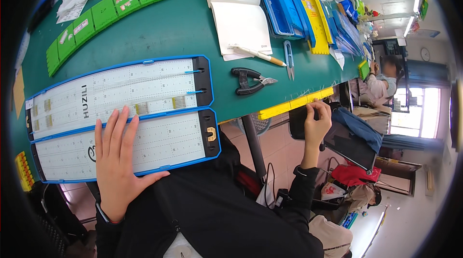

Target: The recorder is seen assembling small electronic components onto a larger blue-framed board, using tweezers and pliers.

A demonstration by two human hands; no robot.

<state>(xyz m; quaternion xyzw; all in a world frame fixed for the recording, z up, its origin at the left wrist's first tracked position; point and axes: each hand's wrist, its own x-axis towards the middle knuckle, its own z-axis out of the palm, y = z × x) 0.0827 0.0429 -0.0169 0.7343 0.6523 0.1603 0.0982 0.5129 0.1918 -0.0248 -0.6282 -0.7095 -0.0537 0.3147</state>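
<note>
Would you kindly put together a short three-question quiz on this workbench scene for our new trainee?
1. True or false: the left hand lies flat with fingers spread on the open blue-framed case.
2. Which tool lies nearest the pen on the green table? A) black-handled pliers B) blue snips C) a hammer
3. Fill in: the right hand holds a ____ object just off the table's yellow edge strip.

Key
1. True
2. B
3. Black; its grip is closed around it, and what the object is cannot be told.
</note>
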